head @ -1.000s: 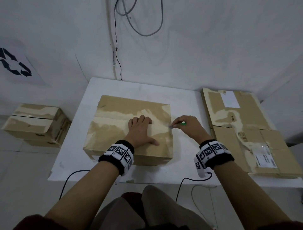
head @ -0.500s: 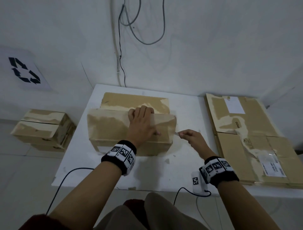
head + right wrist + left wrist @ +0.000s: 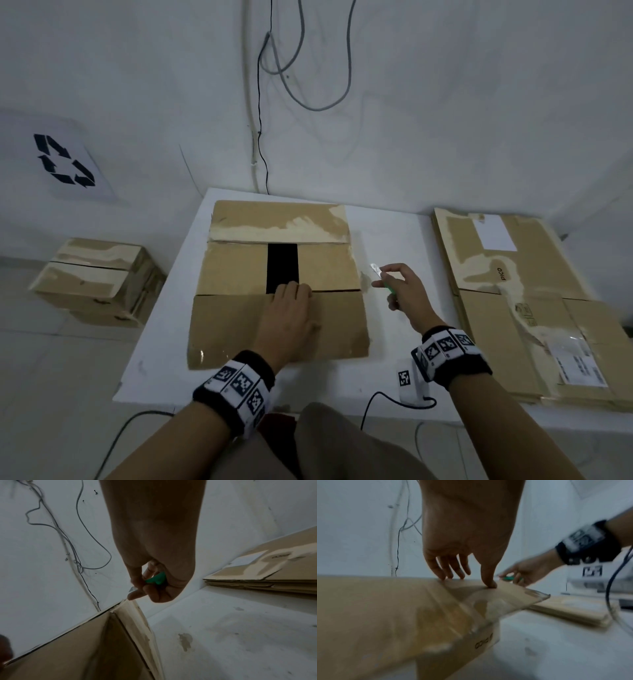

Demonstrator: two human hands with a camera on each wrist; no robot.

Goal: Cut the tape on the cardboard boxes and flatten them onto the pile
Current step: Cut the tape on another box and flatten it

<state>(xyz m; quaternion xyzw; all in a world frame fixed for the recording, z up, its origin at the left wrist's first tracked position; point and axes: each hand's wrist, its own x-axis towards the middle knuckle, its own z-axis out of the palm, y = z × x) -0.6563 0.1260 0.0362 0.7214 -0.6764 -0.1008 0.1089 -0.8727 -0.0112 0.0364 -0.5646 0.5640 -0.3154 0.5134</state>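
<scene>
- The left hand (image 3: 289,318) reaches forward, flat and palm-down on the near flap of the box (image 3: 239,267) on the desk (image 3: 394,383).
- The box lies open, its near flap folded out, a dark gap just past the fingertips.
- Right of the box, the right hand (image 3: 402,291) is closed around a green-handled cutter (image 3: 382,277), lifted off the desk.
- The pile (image 3: 534,308) of flattened cardboard lies to its right.
</scene>
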